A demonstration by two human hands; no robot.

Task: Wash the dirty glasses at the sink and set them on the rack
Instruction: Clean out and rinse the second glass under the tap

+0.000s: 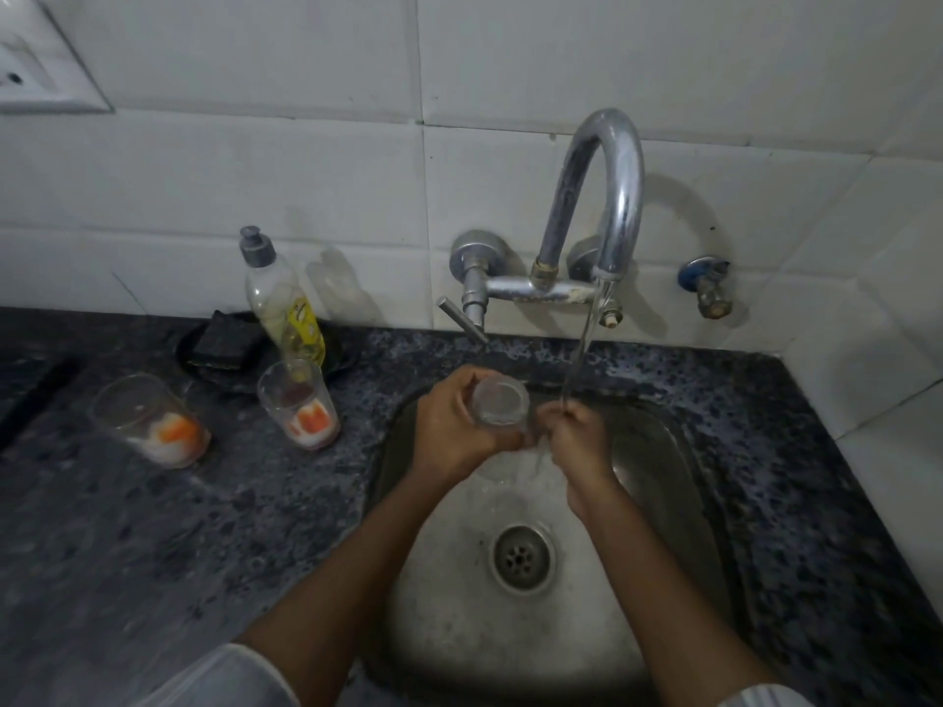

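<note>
head view looked down on the glass in hand (499, 406), a clear tumbler held over the back of the sink (459, 620); its long axis leaned away from the person, with the open mouth turned up toward the camera and the base down behind the fingers; the left hand (454, 431) was curled round its wall from the left, gripping it; the right hand (574, 436) was just beside it on the right, fingers bunched under the water stream (581, 354), and whether those fingers touched the glass or held anything could not be told through the blur and splash; the stream fell on the right hand, not into the mouth of the glass, so the glass lay a little left of the water, and i judged that the next move turned on sliding the mouth rightward under the flow, the left hand being the one that carried it; the tap (607, 196) arched from the tiled wall above; out on the dark stone counter (153, 553), well to the left of the hands, stood a second glass (298, 410) upright with orange and white residue at its bottom, and farther left a third glass (148, 426), leaning, with the same residue; both looked unwashed, and the left hand was the nearer to them; behind them stood a soap bottle (280, 298) beside a dark scrub pad (224, 339); no rack showed.
</note>
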